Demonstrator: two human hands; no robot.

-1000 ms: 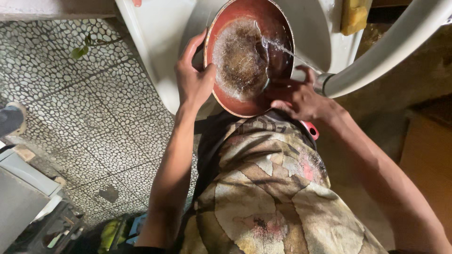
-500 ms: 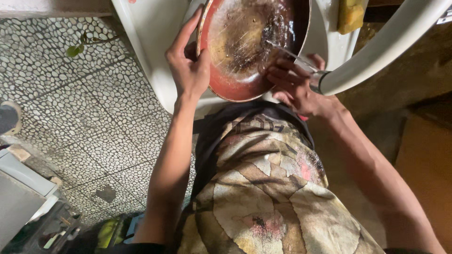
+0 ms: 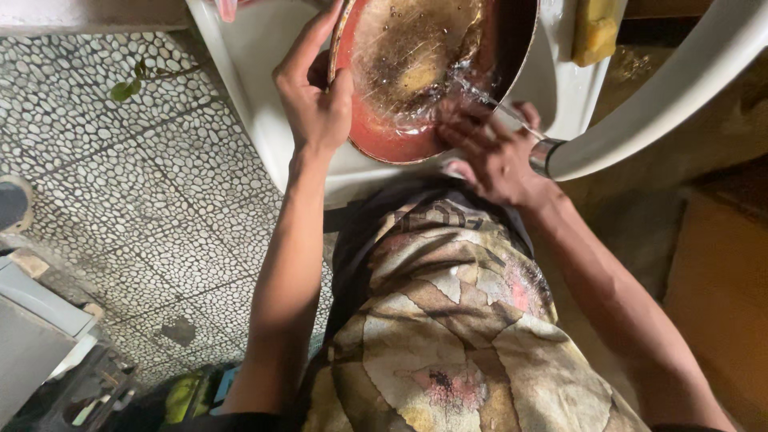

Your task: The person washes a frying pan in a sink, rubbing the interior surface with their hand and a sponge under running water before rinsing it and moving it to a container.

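Looking down, near first: patterned shirt (image 3: 448, 320) of the person fills the bottom of the view; pebble floor (image 3: 120, 184) is on the left side.
Left hand: left hand (image 3: 314, 96) grips the rim of the pan (image 3: 416, 72), thumb on the inner side, fingers closed around the outer edge.
Right hand: right hand (image 3: 492, 152) lies with spread fingers on the wet inner surface near the low edge of the pan; it grips nothing that I can see.
Where the pan is: round, red-brown, held tilted over the white sink (image 3: 256, 96), just before the person's body.
How it will handle: I judge it stiff metal, rather heavy for one hand, and slippery because it is wet and greasy; not fragile.
Where to hold: the rim, with thumb inside and fingers behind, seems the safest; a handle is not visible.
Inside the pan: brown greasy remains, drops and a thin film of water; a stream of water (image 3: 496, 104) strikes it beside the right hand.
Tap: white pipe (image 3: 664, 96) with a metal end, touching near the right hand.
Farther: yellow sponge-like thing (image 3: 596, 28) on the sink edge.
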